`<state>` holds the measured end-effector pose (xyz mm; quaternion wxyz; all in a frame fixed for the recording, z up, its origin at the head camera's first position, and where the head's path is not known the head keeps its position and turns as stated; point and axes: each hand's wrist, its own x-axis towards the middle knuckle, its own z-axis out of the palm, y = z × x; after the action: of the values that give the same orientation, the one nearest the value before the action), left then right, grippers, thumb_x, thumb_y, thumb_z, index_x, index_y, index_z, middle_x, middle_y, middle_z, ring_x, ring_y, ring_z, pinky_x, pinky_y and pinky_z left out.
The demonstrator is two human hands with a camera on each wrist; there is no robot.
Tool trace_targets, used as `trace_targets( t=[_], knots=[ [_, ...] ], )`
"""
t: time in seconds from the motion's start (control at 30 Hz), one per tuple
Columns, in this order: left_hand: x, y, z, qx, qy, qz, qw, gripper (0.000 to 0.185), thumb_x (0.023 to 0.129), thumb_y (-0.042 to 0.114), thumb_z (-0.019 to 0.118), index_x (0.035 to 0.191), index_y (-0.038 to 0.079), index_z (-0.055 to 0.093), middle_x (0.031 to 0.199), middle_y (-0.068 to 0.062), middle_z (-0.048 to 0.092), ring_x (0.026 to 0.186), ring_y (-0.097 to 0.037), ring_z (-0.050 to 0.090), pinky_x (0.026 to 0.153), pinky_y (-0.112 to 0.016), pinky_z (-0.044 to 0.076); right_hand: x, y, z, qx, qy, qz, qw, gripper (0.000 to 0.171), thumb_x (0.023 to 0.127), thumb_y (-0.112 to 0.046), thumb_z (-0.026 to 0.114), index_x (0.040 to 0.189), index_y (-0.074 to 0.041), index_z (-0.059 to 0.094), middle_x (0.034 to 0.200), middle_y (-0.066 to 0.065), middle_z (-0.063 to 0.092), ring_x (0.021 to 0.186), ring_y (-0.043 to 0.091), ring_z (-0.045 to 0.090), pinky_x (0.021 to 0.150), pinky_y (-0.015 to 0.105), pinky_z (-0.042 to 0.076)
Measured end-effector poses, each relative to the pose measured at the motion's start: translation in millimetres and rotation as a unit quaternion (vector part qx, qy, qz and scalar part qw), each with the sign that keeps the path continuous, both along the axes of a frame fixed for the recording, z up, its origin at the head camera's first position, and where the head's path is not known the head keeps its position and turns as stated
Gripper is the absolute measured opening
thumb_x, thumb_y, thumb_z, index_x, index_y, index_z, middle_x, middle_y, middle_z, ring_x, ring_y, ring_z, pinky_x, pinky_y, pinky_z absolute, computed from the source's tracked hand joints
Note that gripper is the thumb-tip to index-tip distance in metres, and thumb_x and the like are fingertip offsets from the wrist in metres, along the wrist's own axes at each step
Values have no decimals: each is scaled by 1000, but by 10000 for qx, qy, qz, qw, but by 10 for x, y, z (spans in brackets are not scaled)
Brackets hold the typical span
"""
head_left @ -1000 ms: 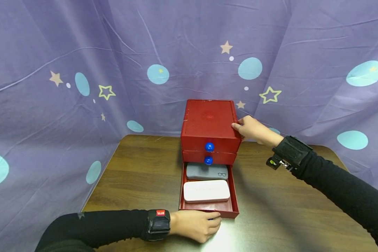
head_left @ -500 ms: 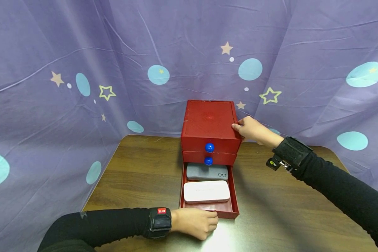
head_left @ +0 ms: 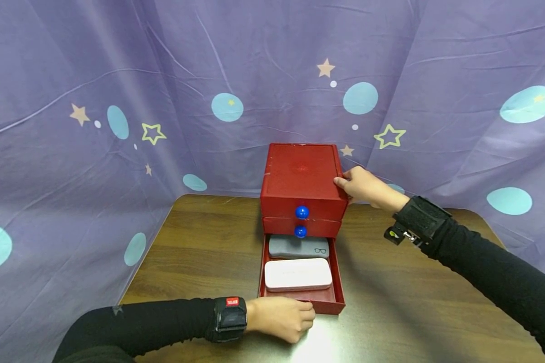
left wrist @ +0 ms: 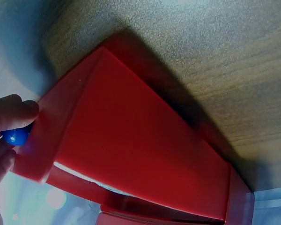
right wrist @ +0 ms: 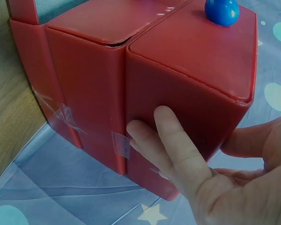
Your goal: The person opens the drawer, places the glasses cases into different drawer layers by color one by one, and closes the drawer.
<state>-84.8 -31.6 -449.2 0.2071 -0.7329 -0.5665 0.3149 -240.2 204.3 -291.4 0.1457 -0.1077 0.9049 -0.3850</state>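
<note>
A red three-drawer cabinet (head_left: 301,174) stands at the back of the table. Its bottom drawer (head_left: 338,290) is pulled out and holds a grey glasses case (head_left: 295,247) and, in front of it, a white case (head_left: 298,274). My left hand (head_left: 305,314) is at the drawer's front panel; in the left wrist view its fingers (left wrist: 11,110) pinch the drawer's blue knob (left wrist: 15,136). My right hand (head_left: 345,182) grips the cabinet's upper right edge, fingers (right wrist: 178,140) flat on the side wall (right wrist: 187,93), thumb over the top. The two upper drawers are closed, with blue knobs (head_left: 302,212) showing.
The brown wooden table (head_left: 200,252) has bare surface left and right of the cabinet. A purple curtain (head_left: 118,75) with stars and dots hangs close behind and around the table's edges.
My left hand has shifted slightly toward the cabinet with the drawer front. The right hand and the cabinet stay where they were.
</note>
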Motion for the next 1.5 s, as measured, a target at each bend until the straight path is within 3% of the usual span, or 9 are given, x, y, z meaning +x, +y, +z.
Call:
trace_targets(
  t=[0.23, 0.47, 0.63, 0.97, 1.23, 1.5],
  knots=[
    [-17, 7, 62, -56, -28, 67, 10000, 34, 103, 27, 39, 101, 36, 71, 102, 17, 66, 102, -6, 60, 92, -23, 45, 4, -6, 6, 45, -10, -19, 10000, 46, 109, -16, 42, 134, 23, 48, 116, 38, 65, 99, 33, 72, 82, 42, 62],
    [-92, 15, 130, 11, -68, 189, 9998, 33, 102, 27, 41, 99, 37, 72, 101, 17, 66, 102, -6, 59, 90, -23, 45, 13, -3, 30, 4, 11, 4, 10000, 46, 110, -16, 42, 134, 22, 49, 113, 36, 67, 94, 29, 72, 81, 42, 62],
    [-176, 31, 136, 34, -108, 225, 9997, 33, 102, 26, 42, 99, 37, 73, 101, 16, 67, 101, -7, 59, 89, -24, 45, 6, 2, 17, 16, 14, 59, 10000, 47, 110, -17, 42, 134, 22, 49, 115, 37, 66, 99, 33, 72, 81, 43, 62],
    [-390, 27, 194, 151, 6, 368, 9992, 33, 102, 27, 44, 94, 37, 75, 97, 17, 67, 97, -7, 59, 87, -24, 46, 3, -2, 22, -7, 79, -38, 10000, 42, 109, -16, 44, 125, 21, 55, 93, 19, 68, 79, 14, 67, 75, 39, 63],
    [-518, 16, 157, 135, 73, 404, 9991, 32, 102, 24, 47, 95, 35, 76, 97, 15, 68, 96, -8, 59, 88, -24, 45, 9, 0, 17, 75, 132, -78, 9999, 41, 109, -16, 44, 125, 20, 56, 91, 19, 66, 80, 17, 68, 76, 41, 63],
    [-558, 36, 131, 102, 133, 402, 9991, 31, 102, 21, 48, 96, 35, 76, 97, 16, 68, 96, -8, 58, 88, -23, 45, 28, 14, 9, 41, 101, -48, 9999, 45, 109, -17, 43, 130, 21, 53, 98, 25, 69, 82, 20, 71, 74, 38, 63]
  ],
)
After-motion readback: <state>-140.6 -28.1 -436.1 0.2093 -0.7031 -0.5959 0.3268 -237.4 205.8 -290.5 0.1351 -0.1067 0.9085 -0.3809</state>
